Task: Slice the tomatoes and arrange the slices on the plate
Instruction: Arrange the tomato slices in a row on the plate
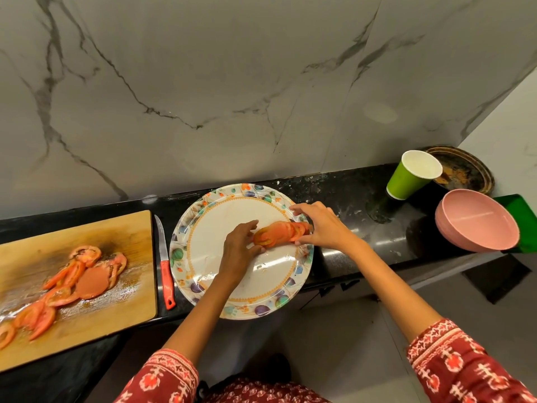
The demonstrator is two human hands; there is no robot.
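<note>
A white plate (203, 228) with a floral rim sits on the black counter. A row of overlapping tomato slices (279, 232) lies on its right side. My left hand (239, 248) holds the left end of the row, fingers and thumb curled round it. My right hand (322, 228) holds the right end at the plate's rim. Several more tomato slices (87, 277) lie scattered on the wet wooden cutting board (122, 228) at the left. A red-handled knife (165, 266) lies on the counter between board and plate.
A green paper cup (406, 178) stands at the back right, with a dark round pan (465, 170) behind it. Stacked pink bowls (476, 222) sit on something green (520, 210) at the far right. The marble wall rises behind; the counter edge runs below the plate.
</note>
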